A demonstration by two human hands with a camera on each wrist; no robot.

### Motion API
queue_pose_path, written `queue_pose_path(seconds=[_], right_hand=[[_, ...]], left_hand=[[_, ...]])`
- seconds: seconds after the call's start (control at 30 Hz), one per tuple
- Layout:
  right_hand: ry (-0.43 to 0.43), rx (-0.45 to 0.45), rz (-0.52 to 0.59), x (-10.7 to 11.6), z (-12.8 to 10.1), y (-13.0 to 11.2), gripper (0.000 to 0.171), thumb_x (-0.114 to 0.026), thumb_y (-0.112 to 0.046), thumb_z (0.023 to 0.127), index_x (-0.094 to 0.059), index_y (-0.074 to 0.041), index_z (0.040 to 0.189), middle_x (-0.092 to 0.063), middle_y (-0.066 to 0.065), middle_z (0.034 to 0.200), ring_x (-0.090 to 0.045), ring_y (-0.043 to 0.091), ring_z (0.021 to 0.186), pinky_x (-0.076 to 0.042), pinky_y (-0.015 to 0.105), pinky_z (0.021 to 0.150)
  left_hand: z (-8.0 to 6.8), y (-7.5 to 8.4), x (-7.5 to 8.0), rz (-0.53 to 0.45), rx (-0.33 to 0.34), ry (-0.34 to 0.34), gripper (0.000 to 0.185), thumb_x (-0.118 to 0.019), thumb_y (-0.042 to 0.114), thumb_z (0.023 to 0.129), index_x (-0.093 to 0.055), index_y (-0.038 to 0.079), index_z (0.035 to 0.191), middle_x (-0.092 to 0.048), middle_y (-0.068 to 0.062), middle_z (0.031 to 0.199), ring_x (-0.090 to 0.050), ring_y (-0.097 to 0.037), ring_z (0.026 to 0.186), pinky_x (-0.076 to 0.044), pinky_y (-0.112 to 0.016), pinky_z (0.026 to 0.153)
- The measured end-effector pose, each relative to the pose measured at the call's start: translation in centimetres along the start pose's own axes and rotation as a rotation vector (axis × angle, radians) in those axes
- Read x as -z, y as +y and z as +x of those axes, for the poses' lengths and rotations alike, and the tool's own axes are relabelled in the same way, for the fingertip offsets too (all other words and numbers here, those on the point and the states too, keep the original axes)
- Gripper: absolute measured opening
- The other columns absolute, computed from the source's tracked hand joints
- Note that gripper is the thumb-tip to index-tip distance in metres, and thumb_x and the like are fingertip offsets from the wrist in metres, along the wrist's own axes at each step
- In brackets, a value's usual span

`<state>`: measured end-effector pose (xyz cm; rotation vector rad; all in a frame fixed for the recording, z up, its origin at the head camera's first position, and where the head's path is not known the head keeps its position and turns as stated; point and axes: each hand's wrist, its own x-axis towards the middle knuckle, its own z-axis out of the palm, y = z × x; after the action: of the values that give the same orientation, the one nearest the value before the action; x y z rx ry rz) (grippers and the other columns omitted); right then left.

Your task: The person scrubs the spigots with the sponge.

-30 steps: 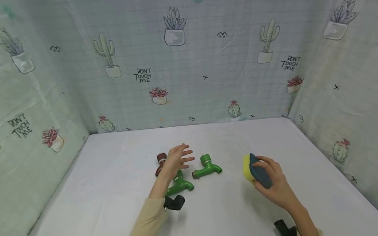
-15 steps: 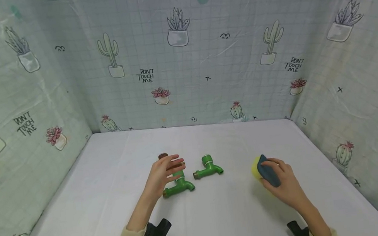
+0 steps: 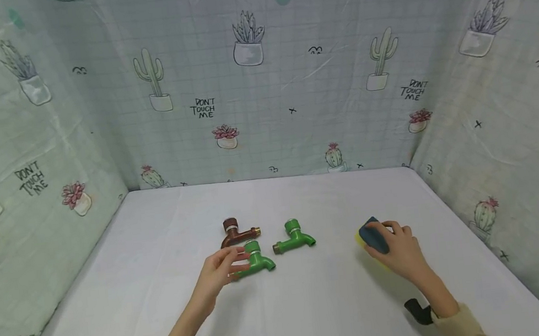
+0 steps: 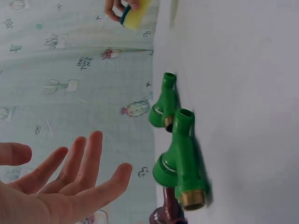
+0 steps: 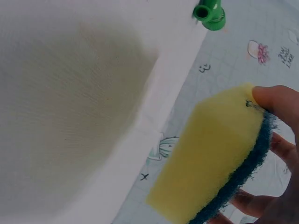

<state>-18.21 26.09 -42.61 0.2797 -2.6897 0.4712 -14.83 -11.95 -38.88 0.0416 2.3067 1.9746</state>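
Note:
My right hand (image 3: pixel 401 250) grips a sponge (image 5: pixel 210 154), yellow foam with a dark blue scouring layer, above the right part of the table. My left hand (image 3: pixel 214 277) is empty, its fingers spread and gently bent, with the nearer green tap (image 4: pixel 182 158) just beyond it. In the head view the left fingers overlap that tap's left end; the left wrist view shows them apart. A second green tap (image 3: pixel 294 236) lies to its right and slightly farther back. Behind the nearer one, a brown tap (image 3: pixel 237 232) with a brass end lies partly covered by the left fingertips.
The white table (image 3: pixel 335 304) meets a cactus-print cloth (image 3: pixel 261 97) at the back and on both sides. Black wrist-camera mounts (image 3: pixel 418 312) stick out from both wrists, low over the table.
My left hand has drawn back toward the lower left, away from the taps, uncovering the brown one. My right hand has shifted slightly right and tilted the sponge. The taps have stayed put.

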Motion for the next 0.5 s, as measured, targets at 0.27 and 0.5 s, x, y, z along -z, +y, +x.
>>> queue_pose_path(seconds=[0.27,0.5], right_hand=[[-0.102,0.040,-0.130,-1.9,1.5,-0.3,0.046,-0.067,-0.040,0.075,-0.050,-0.025,0.114,-0.049,0.025,0.108,-0.047,0.046,0.089,-0.043,0.053,0.059],[-0.189,0.013,-0.167,-3.3,2.2,-0.6,0.047,-0.066,-0.044,0.075,-0.049,-0.024,0.115,-0.049,0.027,0.106,-0.047,0.046,0.090,-0.043,0.052,0.057]], left_hand=[[-1.4,-1.1,0.2,0.254,-0.052,0.051,0.027,-0.044,0.019,0.094,-0.059,0.004,0.110,-0.064,-0.015,0.104,-0.065,-0.022,0.086,-0.047,-0.044,0.079],[-2.1,-1.4,-0.1,0.319,-0.073,0.108,0.022,-0.048,0.013,0.091,-0.062,0.003,0.105,-0.065,-0.014,0.101,-0.065,-0.021,0.082,-0.045,-0.026,0.062]])
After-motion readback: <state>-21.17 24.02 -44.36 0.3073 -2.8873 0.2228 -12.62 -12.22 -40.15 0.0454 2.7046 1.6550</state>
